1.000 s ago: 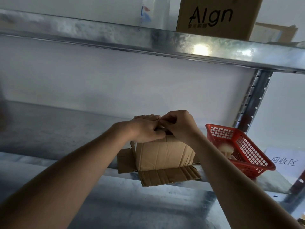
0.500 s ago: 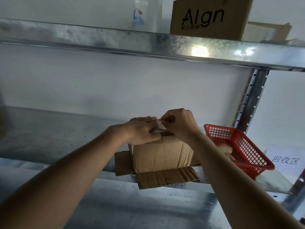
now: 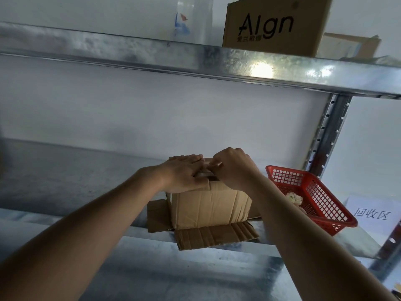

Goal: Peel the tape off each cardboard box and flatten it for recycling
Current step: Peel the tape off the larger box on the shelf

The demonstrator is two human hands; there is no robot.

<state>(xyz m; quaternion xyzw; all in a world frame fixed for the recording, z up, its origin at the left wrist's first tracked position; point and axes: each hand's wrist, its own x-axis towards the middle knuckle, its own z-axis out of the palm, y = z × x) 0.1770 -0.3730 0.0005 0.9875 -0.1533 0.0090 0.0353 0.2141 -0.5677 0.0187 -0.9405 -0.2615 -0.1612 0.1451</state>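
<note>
Left hand [image 3: 182, 173] presses flat on the cardboard box [image 3: 211, 206] on the metal shelf [image 3: 65, 181], bracing it while the right hand [image 3: 233, 166] pinches the tape [image 3: 213, 165] on top.

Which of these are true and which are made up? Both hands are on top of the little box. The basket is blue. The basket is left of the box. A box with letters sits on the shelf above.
1. Both the left hand and the right hand are on top of the small cardboard box: true.
2. The basket is blue: false, it is red.
3. The basket is left of the box: false, it sits to its right.
4. A printed box stands on the upper shelf: true.
</note>
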